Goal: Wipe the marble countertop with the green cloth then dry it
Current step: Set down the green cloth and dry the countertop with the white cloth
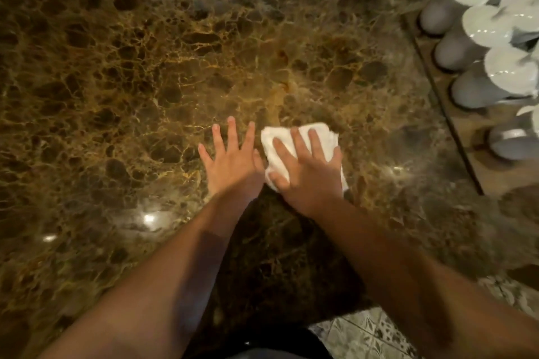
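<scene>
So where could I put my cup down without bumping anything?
The marble countertop is bare everywhere left of the left hand, and beyond both hands up to the dark back edge. The right hand presses a white cloth. It's crowded at the right edge: grey pots and white flowers.

Cloth (300, 141) on countertop (145, 67) under right hand (309, 172), left hand (233, 163) beside

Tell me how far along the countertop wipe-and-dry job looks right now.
Probably the drying stage. The right hand presses a crumpled white cloth onto the brown veined marble countertop, and no green cloth is in view, so the wet wipe looks finished. The left hand lies flat and empty beside it. The marble is too glossy to tell which areas remain wet.
</scene>
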